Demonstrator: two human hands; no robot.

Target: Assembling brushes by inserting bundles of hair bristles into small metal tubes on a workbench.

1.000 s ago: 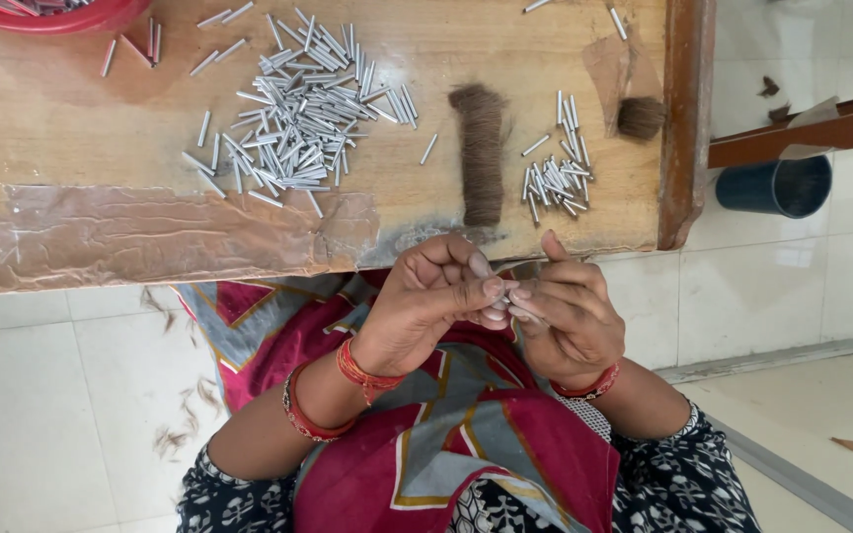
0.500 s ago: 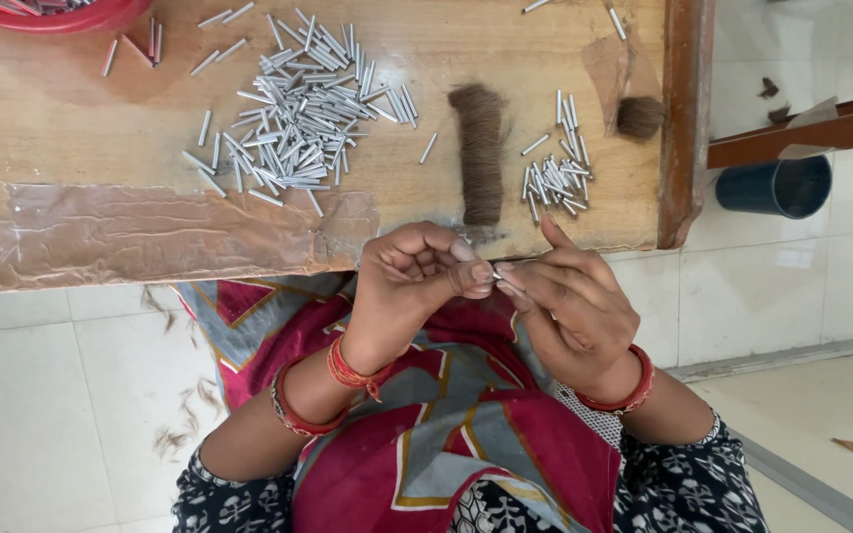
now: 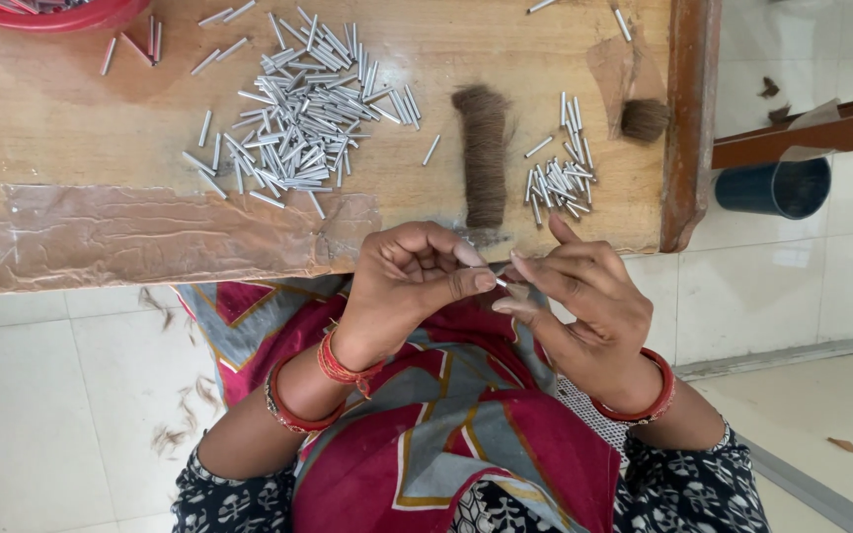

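While both hands pinch | left hand (image 3: 409, 286) | right hand (image 3: 580, 301) | metal tube (image 3: 499, 281)

Two hands work together: the left hand (image 3: 417, 281) and the right hand (image 3: 575, 296), pinching one small metal tube (image 3: 501, 282) between them. On the desk (image 3: 71, 128) lie two tube heaps, too many to count, two hair tufts, and one red bowl at eleven o'clock.

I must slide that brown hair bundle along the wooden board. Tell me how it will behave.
The hair bundle looks like loose fine strands, so it would probably flex and shed rather than move as one piece. It seems light, and likely to drag over the board unevenly. Strands already lie scattered on the floor.
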